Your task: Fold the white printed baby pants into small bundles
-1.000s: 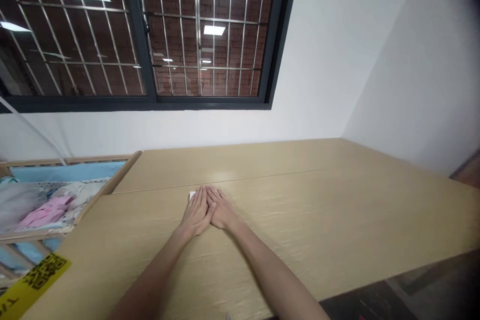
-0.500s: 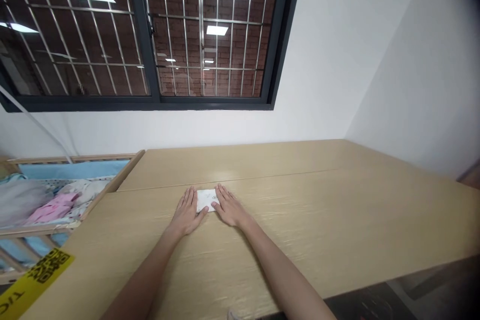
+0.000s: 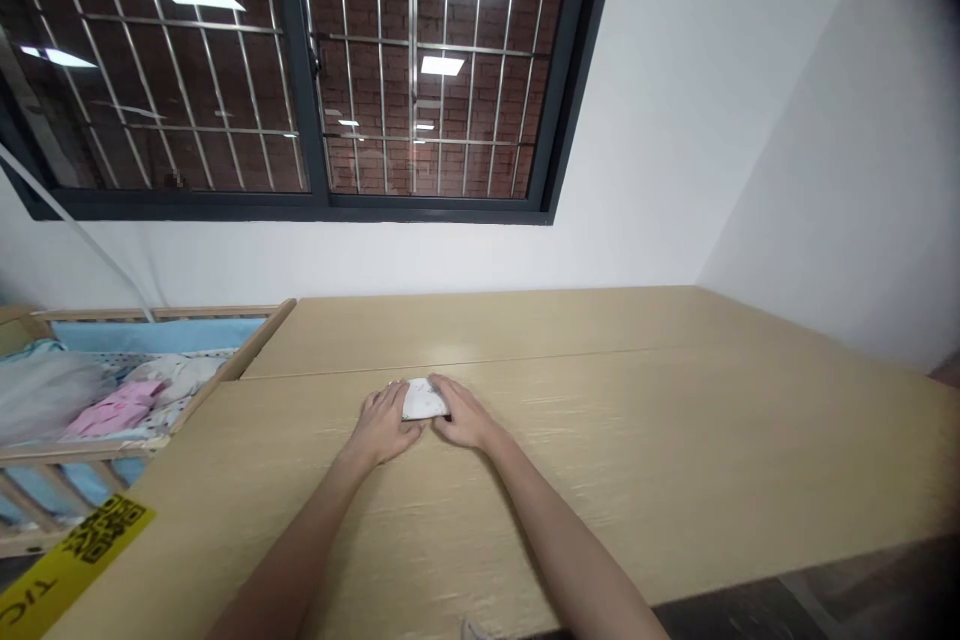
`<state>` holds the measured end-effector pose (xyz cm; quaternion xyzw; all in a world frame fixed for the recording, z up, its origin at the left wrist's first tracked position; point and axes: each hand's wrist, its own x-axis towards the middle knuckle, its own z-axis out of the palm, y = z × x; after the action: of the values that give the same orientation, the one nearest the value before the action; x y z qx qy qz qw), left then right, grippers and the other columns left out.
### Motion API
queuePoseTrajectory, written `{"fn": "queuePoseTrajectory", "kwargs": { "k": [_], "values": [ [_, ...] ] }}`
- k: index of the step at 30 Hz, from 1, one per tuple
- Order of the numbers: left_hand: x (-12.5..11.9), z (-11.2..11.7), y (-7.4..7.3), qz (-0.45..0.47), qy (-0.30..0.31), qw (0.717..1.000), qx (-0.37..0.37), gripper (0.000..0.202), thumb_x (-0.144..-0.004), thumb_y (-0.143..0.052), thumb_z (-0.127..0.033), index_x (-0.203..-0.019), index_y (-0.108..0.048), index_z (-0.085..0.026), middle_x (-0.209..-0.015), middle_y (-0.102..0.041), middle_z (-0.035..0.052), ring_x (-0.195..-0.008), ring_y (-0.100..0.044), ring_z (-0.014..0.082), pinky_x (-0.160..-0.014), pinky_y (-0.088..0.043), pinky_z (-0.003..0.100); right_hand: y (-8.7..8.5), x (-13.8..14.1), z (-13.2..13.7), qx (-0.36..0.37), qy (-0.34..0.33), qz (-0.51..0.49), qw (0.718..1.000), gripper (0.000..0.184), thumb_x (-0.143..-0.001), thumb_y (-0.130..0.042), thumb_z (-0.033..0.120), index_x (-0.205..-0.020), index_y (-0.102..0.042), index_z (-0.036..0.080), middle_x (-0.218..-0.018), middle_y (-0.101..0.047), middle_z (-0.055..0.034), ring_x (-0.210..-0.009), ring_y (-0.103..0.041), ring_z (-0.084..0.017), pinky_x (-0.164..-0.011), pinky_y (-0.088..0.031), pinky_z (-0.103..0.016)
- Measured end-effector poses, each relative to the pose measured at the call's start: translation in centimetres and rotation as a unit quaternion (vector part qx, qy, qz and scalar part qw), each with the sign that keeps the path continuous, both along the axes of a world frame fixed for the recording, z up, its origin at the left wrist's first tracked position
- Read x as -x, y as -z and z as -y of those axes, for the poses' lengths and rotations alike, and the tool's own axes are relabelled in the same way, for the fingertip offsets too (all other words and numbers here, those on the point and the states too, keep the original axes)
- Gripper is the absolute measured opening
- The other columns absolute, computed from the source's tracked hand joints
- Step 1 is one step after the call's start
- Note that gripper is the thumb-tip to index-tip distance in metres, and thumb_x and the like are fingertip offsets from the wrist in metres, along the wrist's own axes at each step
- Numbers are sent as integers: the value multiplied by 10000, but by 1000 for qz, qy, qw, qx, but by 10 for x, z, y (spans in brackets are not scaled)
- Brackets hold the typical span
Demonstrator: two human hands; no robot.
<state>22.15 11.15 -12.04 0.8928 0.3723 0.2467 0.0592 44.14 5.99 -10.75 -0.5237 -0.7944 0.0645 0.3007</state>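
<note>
A small white folded cloth (image 3: pixel 424 400) with faint marks lies between my hands on the wooden tabletop (image 3: pixel 637 460). My left hand (image 3: pixel 382 425) holds its left edge, fingers curled over the top and thumb near the lower corner. At the right edge, my right hand (image 3: pixel 463 415) grips it with the fingers at the far corner and the thumb at the near one. A dark shadow shows under the cloth's near right edge, which looks slightly raised. Its side edges are partly hidden by my fingers.
Left of the table stands a wooden crib (image 3: pixel 255 340) with blue lining, bedding and a pink cloth (image 3: pixel 120 407). A yellow label with a code (image 3: pixel 97 540) is at the table's near left. Behind rise a white wall (image 3: pixel 637 170) and a barred window (image 3: pixel 322 210).
My hands have gone from lying flat on the cloth's sides to curling round its edges. The cloth's near right edge has lifted a little. The view has shifted slightly.
</note>
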Motion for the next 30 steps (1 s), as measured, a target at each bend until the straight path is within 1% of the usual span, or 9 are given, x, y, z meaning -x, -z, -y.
{"fn": "queuePoseTrajectory", "kwargs": {
  "k": [4, 6, 10, 13, 16, 19, 23, 27, 30],
  "values": [
    [-2, 0, -6, 25, 1, 1000, -2, 489, -877, -494, -163, -1363, -533, -196, -1456, -539, 131, -1377, -454, 277, -1149, -322, 478, 4, -3, -8, -11, 20, -69, 997, 699, -772, -553, 151, -1465, -457, 156, -1452, -534, -164, -1340, -500, -293, -1144, -383, -477],
    [0, 3, -12, 47, -8, 999, -2, 467, -868, -441, -94, -1290, -592, -223, -1438, -546, 117, -1365, -456, 275, -1151, -321, 475, 2, -2, -8, -11, 35, -99, 994, 619, -794, -540, 138, -1410, -506, 177, -1393, -584, -147, -1298, -535, -281, -1121, -405, -472],
    [6, 13, -29, 98, -31, 994, 24, 360, -942, -406, -184, -1230, -615, -236, -1290, -600, 134, -1276, -516, 313, -1090, -377, 494, -6, 4, -6, 3, 61, -214, 975, 562, -865, -591, 263, -1403, -445, 199, -1166, -673, -107, -1056, -641, -249, -942, -518, -418],
    [12, 22, -38, 128, -20, 988, 81, 321, -986, -409, -300, -1271, -533, -225, -1180, -658, 103, -1107, -629, 260, -952, -488, 392, -14, 10, -9, -1, 69, -337, 939, 649, -863, -640, 395, -1408, -346, 204, -959, -667, -52, -838, -646, -213, -748, -539, -348],
    [15, 28, -41, 136, -4, 981, 139, 409, -972, -455, -349, -1348, -411, -195, -1177, -679, 100, -983, -682, 221, -798, -535, 312, -16, 15, -14, 18, 84, -409, 908, 695, -830, -668, 466, -1376, -316, 217, -831, -620, -3, -722, -618, -195, -643, -512, -315],
    [16, 33, -37, 115, 1, 978, 172, 493, -914, -520, -308, -1364, -371, -172, -1261, -647, 130, -922, -699, 206, -753, -541, 294, -11, 18, -20, 44, 120, -397, 909, 687, -764, -722, 455, -1304, -372, 215, -878, -627, -17, -802, -638, -212, -698, -528, -336],
    [16, 41, -34, 39, -31, 980, 195, 458, -867, -560, -283, -1297, -446, -174, -1145, -686, 121, -704, -692, 182, -641, -520, 289, 2, 24, -28, 69, 165, -316, 932, 645, -708, -783, 406, -1221, -449, 204, -1031, -646, -73, -944, -644, -236, -843, -532, -385],
    [8, 61, -48, -41, -131, 978, 155, 396, -882, -558, -319, -1230, -515, -135, -1053, -694, 182, -890, -691, 306, -740, -511, 371, 6, 30, -31, 74, 178, -259, 946, 586, -795, -726, 398, -1265, -469, 162, -1067, -654, -110, -1001, -644, -252, -922, -519, -420],
    [-5, 88, -62, -66, -179, 977, 97, 398, -954, -454, -358, -1192, -566, -59, -1047, -666, 247, -1000, -641, 375, -814, -495, 446, -10, 32, -22, 22, 153, -219, 963, 488, -930, -578, 407, -1329, -494, 140, -1261, -618, -170, -1171, -601, -265, -1031, -471, -450]
  ]
}}
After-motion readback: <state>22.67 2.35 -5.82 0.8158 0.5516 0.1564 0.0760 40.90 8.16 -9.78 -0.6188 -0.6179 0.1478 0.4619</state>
